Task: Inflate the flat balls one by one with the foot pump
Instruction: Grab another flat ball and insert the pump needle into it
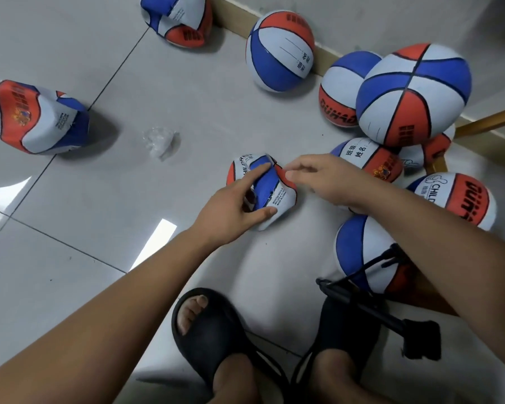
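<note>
A flat, folded red, white and blue ball [277,199] lies on the tiled floor in front of me. My left hand [231,211] grips it, index finger over the top and thumb against its near side. My right hand [324,179] has its fingertips bunched together at the ball's red upper right edge, pinching there. The black foot pump [362,310] lies by my right foot, and its hose [274,371] loops between my feet. Two more flat balls lie at the left [38,118] and the far top [178,18].
Several inflated balls are piled at the right along the wall, the largest in view [414,94] on top, one [280,51] apart by the baseboard. Crumpled clear plastic [161,139] lies on the tiles. A wooden furniture leg [490,121] juts in at the right. My feet wear black slippers [210,325].
</note>
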Available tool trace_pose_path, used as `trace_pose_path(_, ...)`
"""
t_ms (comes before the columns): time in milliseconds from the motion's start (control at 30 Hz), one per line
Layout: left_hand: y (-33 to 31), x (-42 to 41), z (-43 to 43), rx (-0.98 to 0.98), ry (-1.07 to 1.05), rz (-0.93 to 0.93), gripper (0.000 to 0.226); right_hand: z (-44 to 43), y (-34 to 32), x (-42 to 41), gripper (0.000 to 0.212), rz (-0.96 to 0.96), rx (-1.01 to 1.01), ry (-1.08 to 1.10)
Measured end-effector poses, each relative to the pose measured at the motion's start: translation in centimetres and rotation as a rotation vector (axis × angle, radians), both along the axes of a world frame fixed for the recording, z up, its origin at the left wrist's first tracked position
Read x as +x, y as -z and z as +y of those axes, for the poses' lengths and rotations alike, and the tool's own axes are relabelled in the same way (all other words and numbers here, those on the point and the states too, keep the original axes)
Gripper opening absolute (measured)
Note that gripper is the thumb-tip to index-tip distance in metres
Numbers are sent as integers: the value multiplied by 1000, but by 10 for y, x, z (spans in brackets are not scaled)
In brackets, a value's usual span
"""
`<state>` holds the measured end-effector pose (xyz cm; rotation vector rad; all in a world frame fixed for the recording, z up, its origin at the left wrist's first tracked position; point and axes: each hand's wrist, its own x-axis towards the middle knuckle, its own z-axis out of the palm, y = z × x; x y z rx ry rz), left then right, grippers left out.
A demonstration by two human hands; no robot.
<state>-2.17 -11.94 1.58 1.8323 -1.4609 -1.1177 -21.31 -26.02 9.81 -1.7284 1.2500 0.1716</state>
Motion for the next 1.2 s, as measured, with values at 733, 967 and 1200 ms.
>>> trace_pose_path(733, 9, -6, -8, -224, -97, -247, 79, 87, -43, -153, 28, 278, -90, 280)
trace_pose_path(967, 18, -3, -9, -55, -74, -67, 130, 87, -24, -148, 14, 170, -204, 237)
trace_pose_path(1200, 16, -9, -10, -113, -76, -113, 125, 94, 6, -120, 13, -66, -259, 360)
